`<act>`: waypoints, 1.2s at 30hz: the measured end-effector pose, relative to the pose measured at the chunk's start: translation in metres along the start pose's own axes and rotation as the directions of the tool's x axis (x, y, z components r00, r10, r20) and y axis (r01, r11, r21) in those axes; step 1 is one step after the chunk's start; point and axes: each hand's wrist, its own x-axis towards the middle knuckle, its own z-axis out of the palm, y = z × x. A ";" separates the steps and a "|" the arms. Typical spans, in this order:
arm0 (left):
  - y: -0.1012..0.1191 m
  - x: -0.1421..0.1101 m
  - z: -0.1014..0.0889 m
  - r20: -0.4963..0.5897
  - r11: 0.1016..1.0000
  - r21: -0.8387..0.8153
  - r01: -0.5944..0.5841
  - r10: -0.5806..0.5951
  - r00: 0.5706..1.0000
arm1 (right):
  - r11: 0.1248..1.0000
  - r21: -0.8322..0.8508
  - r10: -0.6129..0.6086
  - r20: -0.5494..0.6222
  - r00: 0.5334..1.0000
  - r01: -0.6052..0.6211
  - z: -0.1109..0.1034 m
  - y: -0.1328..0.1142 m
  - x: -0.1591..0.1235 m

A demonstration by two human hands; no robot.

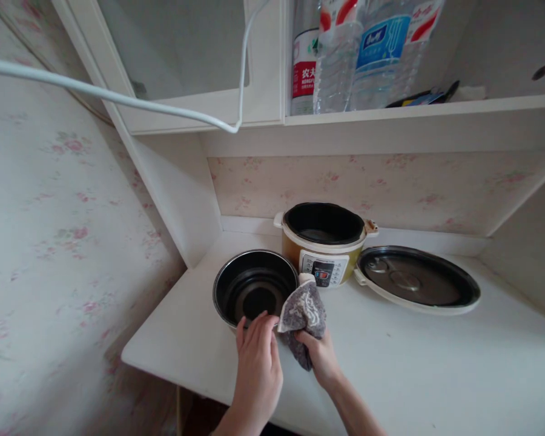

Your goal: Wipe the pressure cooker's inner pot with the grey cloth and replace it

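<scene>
A round black inner pot [254, 266] with a pale rim stands on the white counter, its inside facing up. My left hand [258, 363] is at its near rim, fingertips hooked just over the edge and thumb on the outer side. In my right hand [320, 357] is a bunched grey cloth [304, 312] with a pale edge and white pattern. The cloth hangs beside the pot's right rim; whether it touches the rim I cannot tell. Behind stands an electric cooker [324, 257] without its lid, dark inside, with a control panel in front.
The cooker's lid [418, 278] lies underside up at the right on the counter [413, 363]. Overhead, a shelf [413, 112] holds several plastic bottles [376, 54]. A white cable [163, 106] hangs across the upper left. Flowered wallpaper [68, 230] covers the left wall.
</scene>
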 end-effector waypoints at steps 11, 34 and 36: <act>0.048 0.014 0.010 0.100 0.972 -0.236 -0.019 0.044 0.994 | 0.998 0.050 0.020 0.080 0.997 -0.024 0.001 -0.009 -0.016; -0.132 0.055 -0.088 0.486 0.891 0.084 -0.447 0.355 0.799 | 0.989 0.125 0.070 0.116 0.991 -0.084 -0.003 -0.005 0.000; -0.132 0.052 -0.088 0.465 0.881 0.096 -0.464 0.372 0.803 | 0.976 0.212 0.042 0.076 0.996 -0.057 -0.003 0.002 0.003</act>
